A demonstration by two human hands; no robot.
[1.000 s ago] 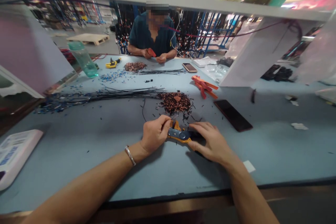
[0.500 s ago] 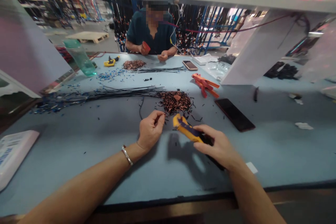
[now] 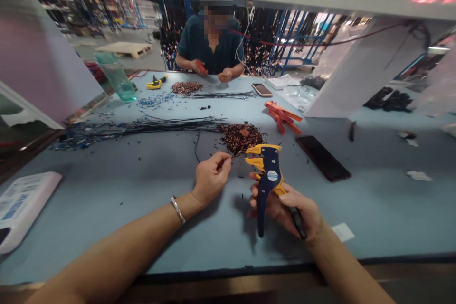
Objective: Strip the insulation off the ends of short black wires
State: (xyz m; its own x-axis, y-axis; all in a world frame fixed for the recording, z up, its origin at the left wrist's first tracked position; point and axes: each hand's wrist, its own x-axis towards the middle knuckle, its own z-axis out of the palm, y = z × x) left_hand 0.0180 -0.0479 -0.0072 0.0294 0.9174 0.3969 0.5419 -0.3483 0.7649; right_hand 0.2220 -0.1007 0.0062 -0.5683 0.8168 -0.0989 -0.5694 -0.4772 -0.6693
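Note:
My left hand (image 3: 213,176) is closed in a pinch just below the pile of short black and copper pieces (image 3: 239,138). A thin dark wire end shows at its fingertips. In my right hand (image 3: 295,209) is a yellow and dark blue wire stripper (image 3: 272,175), its broad side facing up and its yellow jaws apart, pointing left towards the pinch. The jaws and the left fingertips do not touch. Long black wires (image 3: 171,125) lie left of the pile, and a single curved wire (image 3: 197,147) lies beside my left hand.
Orange-red pliers (image 3: 282,116) and a black phone (image 3: 323,157) lie on the right. A white box (image 3: 26,209) is at the left. Across the table sits a person (image 3: 213,42), near another phone (image 3: 261,89), yellow pliers (image 3: 156,82) and a green bottle (image 3: 119,80).
My right hand has turned the wire stripper, so its flat side now shows and its jaws point left. My left hand keeps its pinch. The whole view has shifted slightly.

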